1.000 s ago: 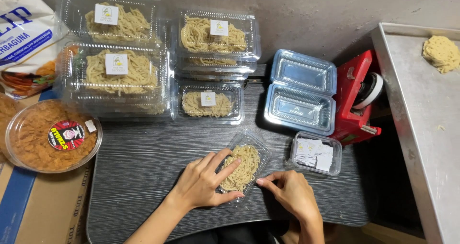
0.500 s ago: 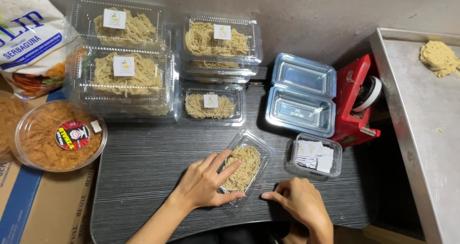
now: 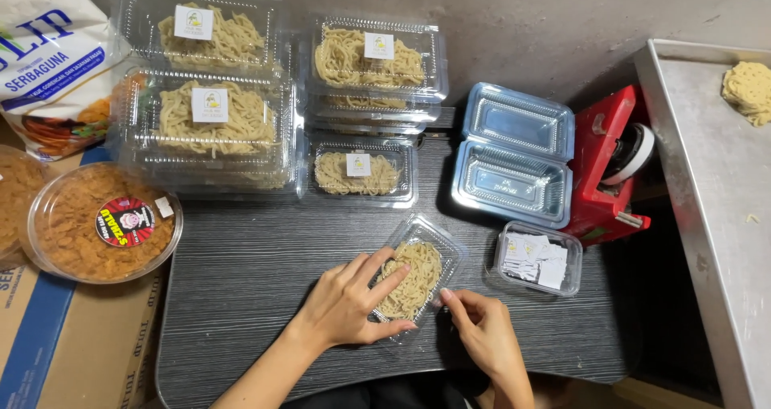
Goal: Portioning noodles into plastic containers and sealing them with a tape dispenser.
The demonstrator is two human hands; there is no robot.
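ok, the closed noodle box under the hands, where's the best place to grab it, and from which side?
Grip the small clear noodle box across its two long edges, coming from above. It lies flat on the dark table, turned diagonally, so its sides are free. The left hand already lies flat on the lid, and the right hand touches the near corner. The thin lid likely flexes, so hold the rim.

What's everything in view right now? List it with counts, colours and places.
noodle box in hand: one, clear, pale noodles, table front centre
labelled noodle boxes: several, clear, some stacked, table back
empty box: one, clear bluish, open, right of the noodle boxes
tape dispenser: one, red, table's right edge
label tub: one, clear, white slips inside
round tub: one, orange-brown contents, far left
bag: one, white, back left
metal tray: one, grey, right, noodle nest on it
left hand: flat on the box in hand
right hand: at that box's near edge
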